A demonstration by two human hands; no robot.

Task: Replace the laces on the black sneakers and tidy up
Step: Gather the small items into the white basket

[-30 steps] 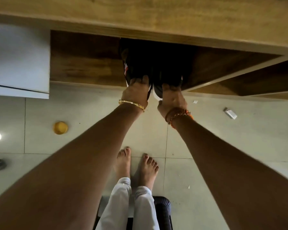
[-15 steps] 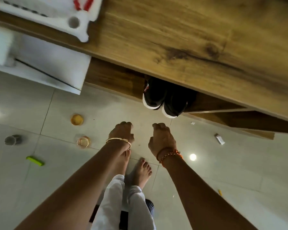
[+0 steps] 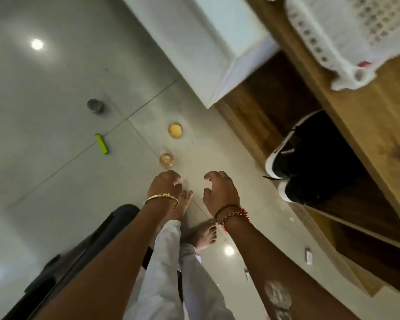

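The two black sneakers (image 3: 310, 158) with white soles stand side by side on the low wooden shelf (image 3: 259, 107) at the right, heels toward me. My left hand (image 3: 165, 183), with a gold bangle at the wrist, hangs over the floor, fingers loosely curled and holding nothing. My right hand (image 3: 218, 191), with red and orange threads at the wrist, hangs beside it in the same way, a short way left of the sneakers and not touching them. No laces show.
On the grey tiled floor lie a yellow lid (image 3: 175, 130), a small glass jar (image 3: 166, 159), a green stick (image 3: 102, 143), a dark cup (image 3: 94, 105) and a small white packet (image 3: 308, 255). A white basket (image 3: 346, 42) sits on the wooden top. A black chair (image 3: 90, 245) is behind my bare feet.
Both hands let go of the sneakers on the shelf and drew back toward me. The view has swung and tilted left, so the shelf now lies at the right.
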